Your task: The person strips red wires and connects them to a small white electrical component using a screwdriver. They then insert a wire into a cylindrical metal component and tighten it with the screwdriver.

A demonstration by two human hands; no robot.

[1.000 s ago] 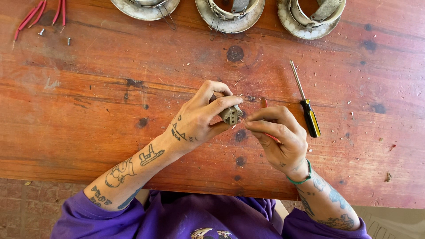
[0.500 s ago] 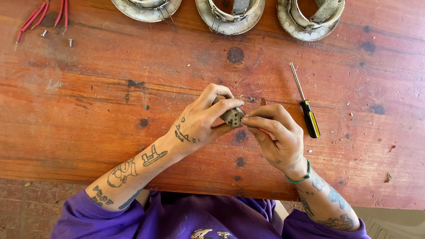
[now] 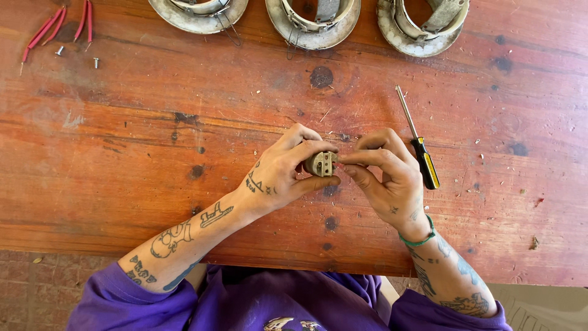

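My left hand (image 3: 286, 173) grips a small beige ceramic block (image 3: 321, 163) between thumb and fingers, just above the wooden table (image 3: 122, 153). My right hand (image 3: 386, 178) meets it from the right, with thumb and forefinger pinched at the block's right edge. Whether something tiny sits between those fingertips cannot be told. A screwdriver (image 3: 418, 141) with a yellow and black handle lies on the table just right of my right hand.
Three round metal lamp housings (image 3: 315, 21) line the far edge. Red wire pieces (image 3: 55, 27) and two small screws (image 3: 76, 56) lie at the far left. The table's near edge runs just above my purple sleeves.
Both hands have shifted slightly and the block has turned a little in my left hand. My right fingertips have closed in on its right edge.
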